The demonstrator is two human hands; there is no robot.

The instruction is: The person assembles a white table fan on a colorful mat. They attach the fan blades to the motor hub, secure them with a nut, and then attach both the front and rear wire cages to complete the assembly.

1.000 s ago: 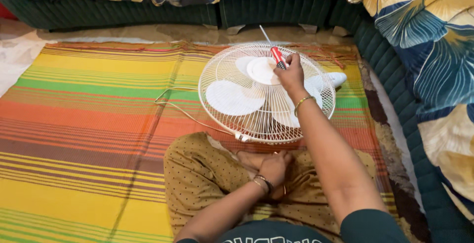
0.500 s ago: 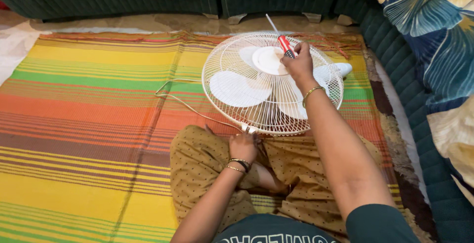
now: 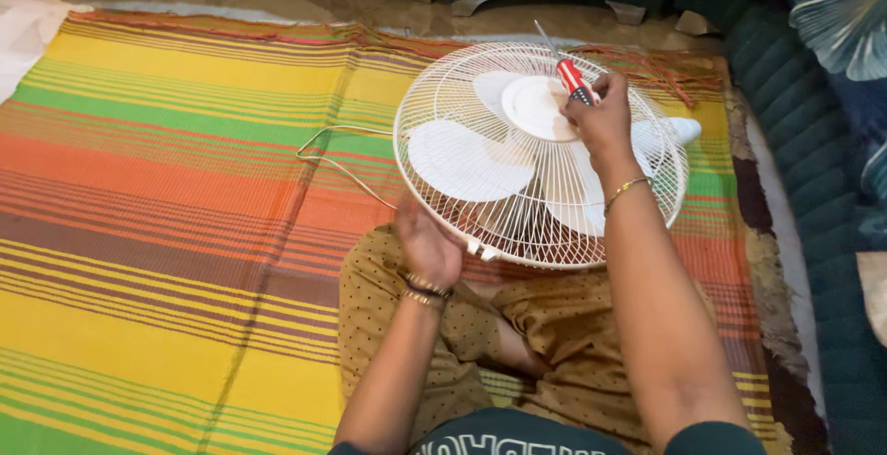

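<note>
Sitting cross-legged on a striped mat (image 3: 166, 187) of yellow, green, orange and brown bands, you look down at a white fan (image 3: 540, 155) lying face up just beyond your knees. To the left of the fan the mat lies flat and open all the way to its far edge. A thin white cord (image 3: 333, 164) loops out from the fan's left side. Your left hand (image 3: 427, 244) reaches up at the near left rim of the wire guard; it is blurred, so you cannot tell whether it grips the rim or only touches it. Your right hand (image 3: 605, 118) is clenched around a red-handled screwdriver (image 3: 570, 74), its shaft pointing away over the fan's hub. At the right, a dark green quilted sofa base (image 3: 822, 196) crowds the mat's edge, leaving little room. The fan's base is mostly hidden behind your right wrist.
</note>
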